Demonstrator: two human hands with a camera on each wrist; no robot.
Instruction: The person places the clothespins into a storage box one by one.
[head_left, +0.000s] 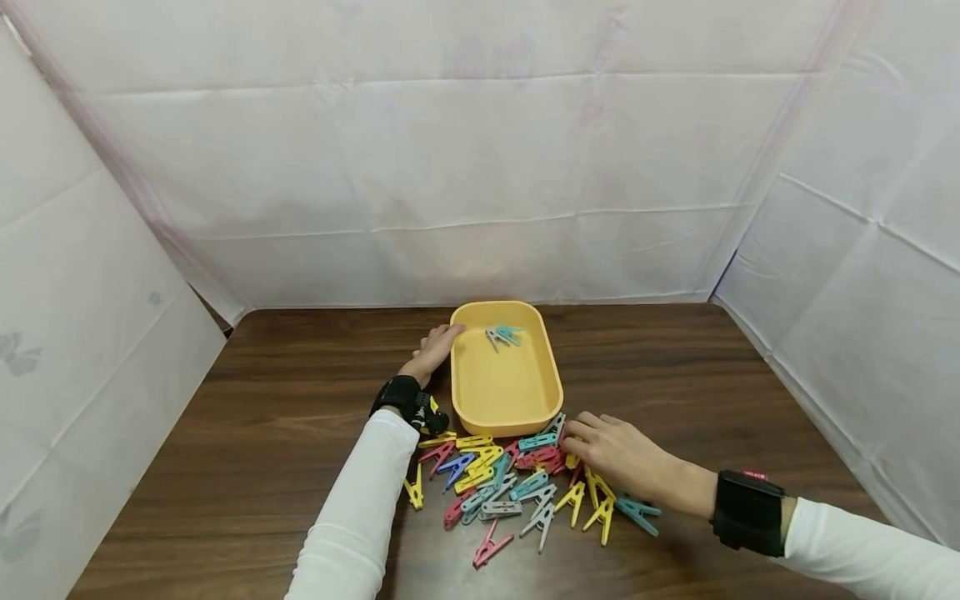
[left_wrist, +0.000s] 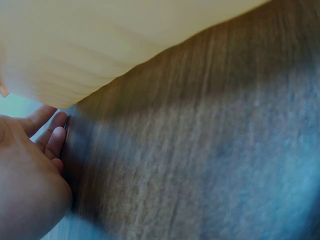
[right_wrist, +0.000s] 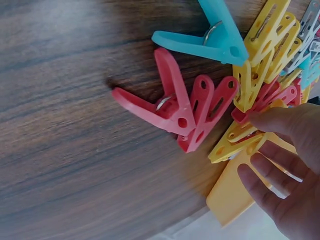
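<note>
while the right hand point(head_left: 618, 457) is laid over the near edge of the clothespin heap point(head_left: 517, 483), its fingers point(right_wrist: 272, 172) are seen in the wrist view reaching onto a yellow pin point(right_wrist: 235, 142) just beside two red pins point(right_wrist: 185, 112); whether a pin is actually pinched cannot be told, since the fingertips are partly hidden, and the fingers look only loosely bent. the left hand point(head_left: 435, 350) is rested against the left outer wall of the yellow tray point(head_left: 501, 392), near its far corner, with fingers fairly straight and nothing gripped; in the left wrist view the fingers point(left_wrist: 52, 137) lie close to the tray's pale wall point(left_wrist: 70, 45) on the bench point(left_wrist: 200, 150).

outward from the grips, the tray is found standing on the wooden bench point(head_left: 262, 433), just beyond the heap and touching or nearly touching its front pins. inside, near the far end, only a small cluster is seen, a grey pin and a teal one point(head_left: 504, 335), lying together. the heap itself, made up of yellow, red, teal, blue, grey and pink pins, is spread between the two forearms.

as a judgement, the sorting into the tray is barely begun: two or so pins are placed, and nearly the whole heap is left on the bench to be picked up.
</note>
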